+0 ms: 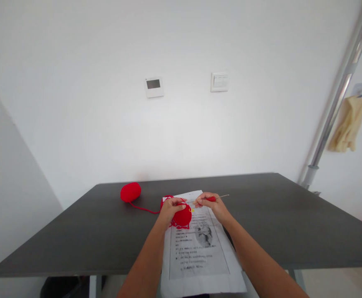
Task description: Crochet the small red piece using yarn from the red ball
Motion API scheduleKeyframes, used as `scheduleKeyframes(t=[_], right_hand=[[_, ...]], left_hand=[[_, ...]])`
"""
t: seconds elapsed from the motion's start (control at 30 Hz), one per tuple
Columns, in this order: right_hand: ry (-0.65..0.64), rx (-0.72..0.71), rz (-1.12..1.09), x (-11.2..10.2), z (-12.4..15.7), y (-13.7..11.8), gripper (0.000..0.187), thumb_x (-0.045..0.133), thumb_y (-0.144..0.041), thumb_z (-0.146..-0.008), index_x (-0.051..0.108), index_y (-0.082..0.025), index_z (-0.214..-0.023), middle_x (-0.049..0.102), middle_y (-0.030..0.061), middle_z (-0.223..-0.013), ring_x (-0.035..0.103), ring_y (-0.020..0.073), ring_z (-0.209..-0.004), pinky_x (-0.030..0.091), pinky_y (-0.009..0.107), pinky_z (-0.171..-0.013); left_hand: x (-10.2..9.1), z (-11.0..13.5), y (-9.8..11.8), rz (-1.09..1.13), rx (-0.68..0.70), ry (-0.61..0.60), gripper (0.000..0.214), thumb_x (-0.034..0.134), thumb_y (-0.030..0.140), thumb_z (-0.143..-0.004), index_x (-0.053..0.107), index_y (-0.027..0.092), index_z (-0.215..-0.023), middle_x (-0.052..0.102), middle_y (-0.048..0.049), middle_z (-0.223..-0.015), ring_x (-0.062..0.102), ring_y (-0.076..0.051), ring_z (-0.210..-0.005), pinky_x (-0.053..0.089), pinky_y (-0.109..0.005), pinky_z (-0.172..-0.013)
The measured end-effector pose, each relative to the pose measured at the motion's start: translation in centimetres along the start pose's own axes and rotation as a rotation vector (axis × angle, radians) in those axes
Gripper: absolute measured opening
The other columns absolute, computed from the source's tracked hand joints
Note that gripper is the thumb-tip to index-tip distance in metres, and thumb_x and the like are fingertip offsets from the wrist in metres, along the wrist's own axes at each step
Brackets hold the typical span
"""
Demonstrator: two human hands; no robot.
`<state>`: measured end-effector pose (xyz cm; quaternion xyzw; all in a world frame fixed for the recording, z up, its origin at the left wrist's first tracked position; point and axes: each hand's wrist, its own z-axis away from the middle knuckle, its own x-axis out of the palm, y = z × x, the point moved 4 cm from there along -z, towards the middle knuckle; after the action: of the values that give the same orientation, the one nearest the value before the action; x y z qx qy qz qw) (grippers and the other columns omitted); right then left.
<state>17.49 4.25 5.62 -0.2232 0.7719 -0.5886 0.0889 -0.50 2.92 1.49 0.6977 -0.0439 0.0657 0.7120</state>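
My left hand (172, 208) is closed on a round red crochet piece (182, 217), its thumb lying over the upper edge. A small yellow stitch marker (191, 210) shows at the piece's right side. Between the fingers of my right hand (210, 202) is a crochet hook (211, 199) with a red grip; its thin metal shaft points to the right, away from the piece. Loose red yarn hangs around the left hand and runs left along the table to a red yarn ball (130, 192). Both hands are above a printed sheet (199, 265).
The dark table (277, 223) reaches back to a white wall. A thermostat panel (154, 87) and a light switch (219, 82) are on that wall. At the right, a metal pipe (333, 107) runs down beside hanging pale yellow gloves (348, 124). A black object (59, 287) stands below the table's left front.
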Motion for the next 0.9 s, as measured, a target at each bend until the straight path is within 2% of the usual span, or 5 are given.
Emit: scheduleKeyframes(t=[0.27,0.5,0.6,0.73,0.9], right_hand=[[-0.04,-0.058,0.016,0.5,0.0,1.0,0.019,0.07,-0.036,-0.07,0.069,-0.017,-0.072,0.068,0.0033,-0.069,0.062,0.0168,-0.068,0.048,0.031,-0.07],[-0.004,-0.26,0.24,0.9,0.1,0.7,0.023,0.063,-0.04,-0.077,0.071,-0.019,-0.079,0.069,0.0048,-0.078,0.062,0.019,-0.077,0.048,0.032,-0.074],[-0.031,-0.305,0.294,1.1,0.2,0.8,0.024,0.06,-0.041,-0.08,0.071,-0.02,-0.087,0.07,0.0061,-0.086,0.063,0.0205,-0.085,0.048,0.035,-0.081],[-0.098,-0.289,0.319,1.4,0.3,1.3,0.024,0.056,-0.038,-0.084,0.07,-0.022,-0.094,0.069,0.0058,-0.095,0.062,0.0204,-0.095,0.046,0.036,-0.089],[-0.102,-0.235,0.287,1.7,0.3,1.0,0.025,0.055,-0.04,-0.084,0.07,-0.021,-0.092,0.069,0.0054,-0.089,0.062,0.0196,-0.087,0.047,0.034,-0.082]], left_hand=[[0.5,0.4,0.3,0.117,-0.047,-0.05,0.04,0.08,0.022,-0.047,0.07,0.011,-0.084,0.068,-0.0048,-0.065,0.06,-0.014,-0.055,0.043,-0.024,-0.056],[0.7,0.7,0.8,0.175,-0.056,-0.054,0.041,0.08,0.02,-0.048,0.069,0.011,-0.086,0.071,-0.0073,-0.071,0.062,-0.014,-0.058,0.045,-0.025,-0.058],[0.7,0.7,0.8,0.184,-0.041,-0.057,0.041,0.08,0.02,-0.049,0.069,0.011,-0.087,0.071,-0.0075,-0.072,0.062,-0.015,-0.059,0.045,-0.025,-0.06],[0.8,0.7,0.7,0.185,-0.038,-0.067,0.041,0.08,0.02,-0.048,0.07,0.012,-0.087,0.071,-0.0079,-0.074,0.063,-0.017,-0.062,0.045,-0.027,-0.063],[0.7,0.4,0.4,0.115,-0.006,-0.051,0.038,0.078,0.019,-0.049,0.071,0.013,-0.086,0.07,-0.0057,-0.072,0.061,-0.016,-0.062,0.043,-0.026,-0.062]])
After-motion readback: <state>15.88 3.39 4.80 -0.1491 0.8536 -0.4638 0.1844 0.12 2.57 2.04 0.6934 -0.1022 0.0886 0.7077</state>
